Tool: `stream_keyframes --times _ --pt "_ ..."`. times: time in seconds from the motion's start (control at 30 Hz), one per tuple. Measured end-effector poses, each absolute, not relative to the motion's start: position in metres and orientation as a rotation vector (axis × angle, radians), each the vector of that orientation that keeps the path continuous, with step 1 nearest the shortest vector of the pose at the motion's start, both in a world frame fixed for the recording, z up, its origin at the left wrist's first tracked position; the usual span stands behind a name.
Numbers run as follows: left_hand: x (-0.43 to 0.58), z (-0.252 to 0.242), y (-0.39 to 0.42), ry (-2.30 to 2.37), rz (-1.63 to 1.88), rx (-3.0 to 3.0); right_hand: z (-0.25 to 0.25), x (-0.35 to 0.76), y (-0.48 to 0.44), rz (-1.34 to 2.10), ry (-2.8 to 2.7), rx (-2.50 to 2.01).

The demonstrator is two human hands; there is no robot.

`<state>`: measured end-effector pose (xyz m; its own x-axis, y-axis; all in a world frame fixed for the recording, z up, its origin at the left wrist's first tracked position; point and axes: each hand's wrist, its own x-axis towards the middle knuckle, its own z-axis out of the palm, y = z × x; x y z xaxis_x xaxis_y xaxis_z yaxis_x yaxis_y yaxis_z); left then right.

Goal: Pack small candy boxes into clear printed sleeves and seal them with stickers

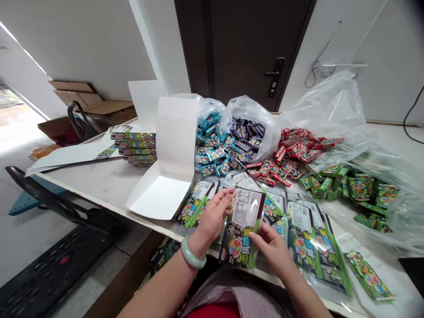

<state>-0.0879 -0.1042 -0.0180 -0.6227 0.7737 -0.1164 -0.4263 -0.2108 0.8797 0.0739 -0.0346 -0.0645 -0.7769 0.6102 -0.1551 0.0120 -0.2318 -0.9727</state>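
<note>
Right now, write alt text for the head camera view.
A left hand with a pale green bangle and a right hand hold a black-and-green printed packet above rows of matching packets on a white table. Behind, small blue, purple, red and green boxes spill from clear plastic bags beside an open white cardboard box.

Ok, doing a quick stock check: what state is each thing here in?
left hand, holding printed packet
right hand, holding printed packet
printed packet, tilted between both hands
blue packets, heaped in open plastic bag
purple packets, heaped in open plastic bag
red packets, loose in a heap
green packets, loose in a heap
white cardboard box, open
dark door, shut
</note>
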Motion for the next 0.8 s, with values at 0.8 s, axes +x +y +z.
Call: stream_keyframes --times 0.8 --pt "-0.094 -0.044 -0.096 1.178 1.99 0.244 -0.07 0.094 -0.057 2.405 -1.493 -0.932"
